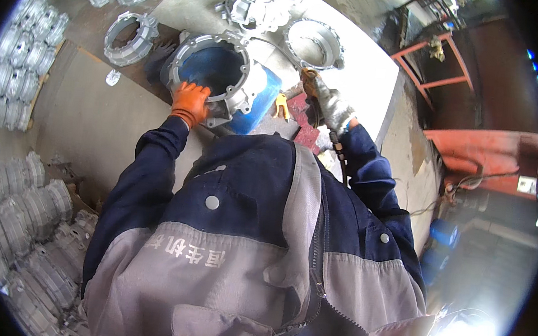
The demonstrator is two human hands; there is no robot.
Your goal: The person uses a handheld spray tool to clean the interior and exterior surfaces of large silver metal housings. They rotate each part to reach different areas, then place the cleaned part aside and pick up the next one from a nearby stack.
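Observation:
My left hand (190,103), in an orange glove, grips the near rim of a grey cast-metal ring housing (239,63) that lies on top of a blue drum (267,93). My right hand (331,103), in a grey and orange glove, is closed around a hand tool (314,114) whose dark hose (340,153) runs down past my sleeve. The tool sits just to the right of the drum, over a dark red patch. Its working end is hidden behind the glove.
More cast housings stand behind on a pale table: one ring (316,43) at right, another ring (130,38) at left, a big one (262,2) at the back. Stacks of similar castings (24,51) line the left side. An orange metal frame (435,67) stands at right.

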